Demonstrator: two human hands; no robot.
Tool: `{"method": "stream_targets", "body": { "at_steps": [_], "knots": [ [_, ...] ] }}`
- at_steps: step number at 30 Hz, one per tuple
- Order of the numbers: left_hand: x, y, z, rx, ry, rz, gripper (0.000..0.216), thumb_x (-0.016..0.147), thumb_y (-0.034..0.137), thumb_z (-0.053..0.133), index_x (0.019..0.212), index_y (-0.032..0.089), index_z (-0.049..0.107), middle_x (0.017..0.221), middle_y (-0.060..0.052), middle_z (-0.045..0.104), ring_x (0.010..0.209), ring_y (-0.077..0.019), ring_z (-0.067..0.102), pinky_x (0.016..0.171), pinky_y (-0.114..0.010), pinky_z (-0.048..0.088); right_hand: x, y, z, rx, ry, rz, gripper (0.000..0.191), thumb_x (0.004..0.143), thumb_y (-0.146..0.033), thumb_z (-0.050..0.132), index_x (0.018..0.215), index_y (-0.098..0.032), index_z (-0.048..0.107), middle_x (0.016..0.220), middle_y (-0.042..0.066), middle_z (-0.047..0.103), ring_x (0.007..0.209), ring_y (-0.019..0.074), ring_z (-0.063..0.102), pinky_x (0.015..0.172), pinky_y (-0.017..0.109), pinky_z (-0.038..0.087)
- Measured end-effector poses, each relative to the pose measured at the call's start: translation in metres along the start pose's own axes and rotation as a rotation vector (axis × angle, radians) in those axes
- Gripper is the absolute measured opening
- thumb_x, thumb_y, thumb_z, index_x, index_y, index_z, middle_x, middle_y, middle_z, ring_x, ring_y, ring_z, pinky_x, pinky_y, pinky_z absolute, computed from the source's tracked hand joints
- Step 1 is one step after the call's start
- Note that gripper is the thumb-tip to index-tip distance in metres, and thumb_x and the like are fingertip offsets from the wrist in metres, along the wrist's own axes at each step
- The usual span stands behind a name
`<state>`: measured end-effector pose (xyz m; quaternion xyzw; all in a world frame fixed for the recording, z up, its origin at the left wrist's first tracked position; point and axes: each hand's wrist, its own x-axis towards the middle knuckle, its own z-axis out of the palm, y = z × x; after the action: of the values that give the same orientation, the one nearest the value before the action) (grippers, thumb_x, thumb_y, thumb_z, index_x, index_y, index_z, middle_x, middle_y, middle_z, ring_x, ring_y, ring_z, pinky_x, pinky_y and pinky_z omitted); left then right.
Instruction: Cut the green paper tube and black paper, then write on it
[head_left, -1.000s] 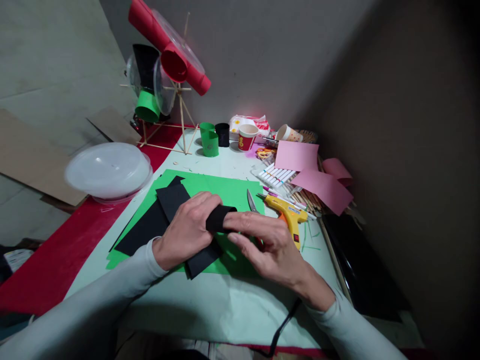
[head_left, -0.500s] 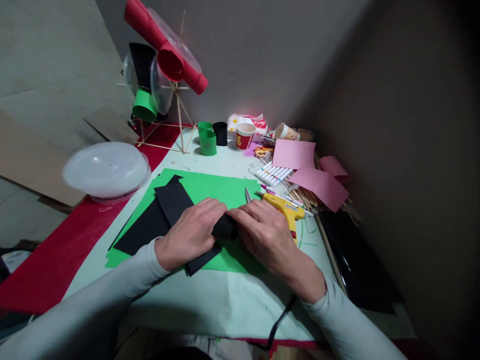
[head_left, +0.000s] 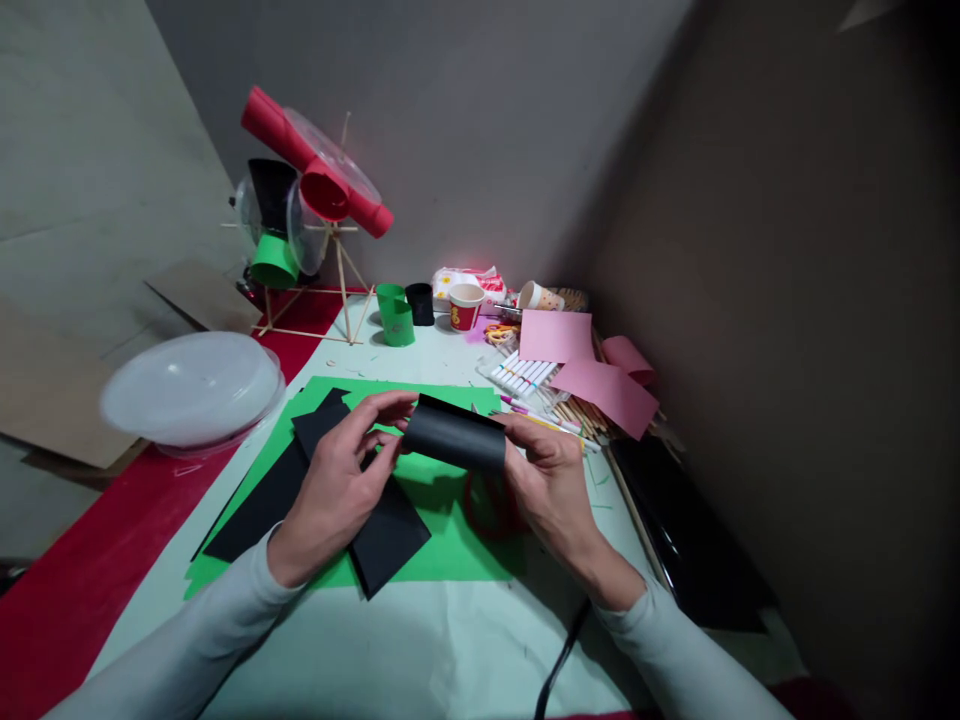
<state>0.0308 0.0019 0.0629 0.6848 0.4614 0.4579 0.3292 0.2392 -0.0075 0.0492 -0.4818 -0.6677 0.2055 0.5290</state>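
Observation:
Both hands hold a black paper roll (head_left: 455, 437) lifted above the green sheet (head_left: 442, 540). My left hand (head_left: 341, 485) pinches its left end with fingertips. My right hand (head_left: 551, 485) grips its right end, fingers curled behind it. Black paper pieces (head_left: 375, 535) lie flat on the green sheet under my left hand. Red-handled scissors (head_left: 487, 505) lie partly hidden under the roll and my right hand.
A stick frame with red, green and black paper cups (head_left: 315, 200) stands at the back left. Clear plastic lids (head_left: 191, 385) sit at the left. Small cups (head_left: 395, 313), markers (head_left: 521, 375), pink paper (head_left: 600, 385) and wooden sticks crowd the back right. A wall rises at the right.
The black paper was pressed against the table between both hands; now it is lifted up as a roll held at both ends. The camera view has tilted upward slightly.

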Motion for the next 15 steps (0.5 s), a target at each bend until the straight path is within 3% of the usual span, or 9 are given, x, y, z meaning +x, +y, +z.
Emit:
{"method": "stream_targets", "body": {
  "at_steps": [9, 15],
  "knots": [
    [0.003, -0.001, -0.014, -0.34, -0.09, -0.189, 0.024, 0.088, 0.032, 0.071, 0.11, 0.023, 0.074, 0.112, -0.002, 0.074, 0.102, -0.0178, 0.065, 0.084, -0.023, 0.049, 0.003, -0.009, -0.002, 0.094, -0.156, 0.134, 0.025, 0.084, -0.026, 0.052, 0.065, -0.017, 0.066, 0.055, -0.003, 0.05, 0.054, 0.0124, 0.047, 0.054, 0.024, 0.035],
    [0.006, 0.009, -0.012, -0.198, -0.023, -0.182, 0.01, 0.081, 0.02, 0.07, 0.081, 0.021, 0.079, 0.081, 0.001, 0.074, 0.076, -0.0156, 0.064, 0.067, -0.023, 0.046, -0.001, -0.012, -0.001, 0.05, -0.285, 0.131, 0.025, 0.084, -0.022, 0.05, 0.066, -0.017, 0.066, 0.054, -0.003, 0.049, 0.051, 0.0111, 0.045, 0.051, 0.023, 0.031]
  ]
}}
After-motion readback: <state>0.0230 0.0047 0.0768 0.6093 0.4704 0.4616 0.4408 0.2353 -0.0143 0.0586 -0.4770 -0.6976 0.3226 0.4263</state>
